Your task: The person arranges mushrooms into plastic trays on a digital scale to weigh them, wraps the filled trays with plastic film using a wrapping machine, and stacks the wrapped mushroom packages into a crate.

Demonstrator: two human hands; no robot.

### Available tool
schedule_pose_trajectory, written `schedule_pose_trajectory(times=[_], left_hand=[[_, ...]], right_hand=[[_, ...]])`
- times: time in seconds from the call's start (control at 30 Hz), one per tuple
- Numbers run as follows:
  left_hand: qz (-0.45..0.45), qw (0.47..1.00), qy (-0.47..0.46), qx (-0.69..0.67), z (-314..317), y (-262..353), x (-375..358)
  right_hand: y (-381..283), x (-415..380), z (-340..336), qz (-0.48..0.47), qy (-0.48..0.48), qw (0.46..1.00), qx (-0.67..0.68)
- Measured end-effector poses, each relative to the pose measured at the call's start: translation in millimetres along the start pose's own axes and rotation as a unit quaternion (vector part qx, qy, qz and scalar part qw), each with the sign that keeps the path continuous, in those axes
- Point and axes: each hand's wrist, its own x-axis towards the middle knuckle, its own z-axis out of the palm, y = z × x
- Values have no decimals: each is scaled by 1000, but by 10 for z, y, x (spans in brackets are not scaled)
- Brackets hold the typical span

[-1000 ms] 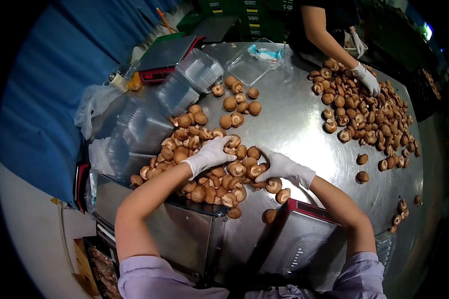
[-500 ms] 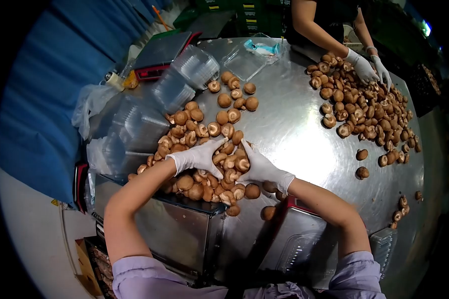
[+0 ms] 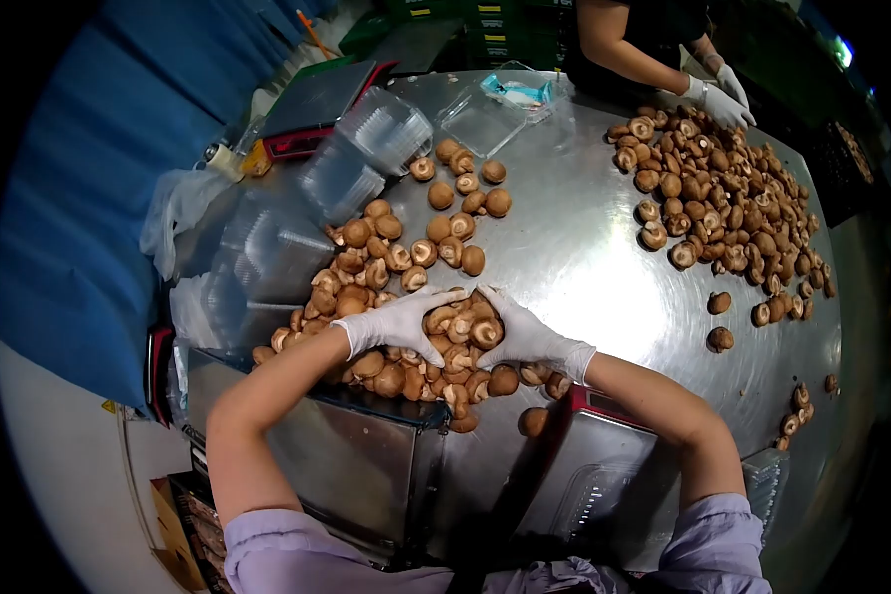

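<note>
While your gloved hands work the near pile, the big steel table (image 3: 584, 247) spreads round and shiny under everything, and its bare middle strip gives you the widest open lane. Far right, the large heap of mushrooms (image 3: 733, 208) runs close to the table's right rim, with loose strays trailing down that edge; a co-worker's gloved hands (image 3: 720, 99) hover at its top end, well apart from yours. Left side is crowded: stacks of clear plastic trays (image 3: 366, 148) lean along the rim beside a scale (image 3: 312, 104), tight against the blue curtain (image 3: 79, 198). Now your pile of mushrooms (image 3: 406, 297) sits at the near left edge, spilling right up to the lip above the metal box (image 3: 356, 455); a few caps hang at that brink. Your left hand (image 3: 396, 323) and right hand (image 3: 527, 337) curve inward, fingers spread, cupping a cluster of mushrooms (image 3: 460, 325) between them, fingertips almost meeting at the top. Neither hand is clenched; both press against caps. Just below your right wrist, the red-edged scale (image 3: 604, 465) holds an empty tray (image 3: 604, 500).
</note>
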Motion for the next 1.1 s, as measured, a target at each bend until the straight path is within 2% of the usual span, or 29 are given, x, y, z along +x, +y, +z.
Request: schedule_pose_trajectory(times=[0.07, 0.13, 0.2, 0.37, 0.5, 0.57, 0.7, 0.9, 0.97, 1.0, 1.1], left_hand=[[42, 999, 20, -28, 23, -57, -1], [40, 998, 13, -46, 59, -90, 13], [38, 997, 5, -70, 80, -55, 24], [32, 999, -14, -40, 58, 121, 43], [55, 996, -2, -64, 72, 19, 80], [39, 988, 2, -150, 86, 17, 76], [27, 989, -3, -142, 84, 62, 70], [13, 989, 53, -137, 135, 129, 83], [-9, 964, 77, -254, 122, 236, 71], [-3, 967, 82, -243, 118, 263, 78], [-17, 969, 38, -243, 139, 296, 127]], right_hand=[[6, -52, 12, 19, -2, 999, 36], [0, -102, 24, 35, -9, 997, 72], [-26, -197, 4, 53, -24, 980, 190], [17, -209, 7, 38, -8, 991, 129], [15, -200, 33, 37, -1, 995, 97], [-34, -224, 15, 53, 5, 993, 101], [-99, -239, 43, 73, 39, 987, 138], [-134, -216, 41, 92, 83, 978, 166], [-135, -209, 17, 112, 89, 976, 162], [-118, -207, 17, 117, 90, 977, 155], [-154, -269, -15, 138, 80, 977, 143]])
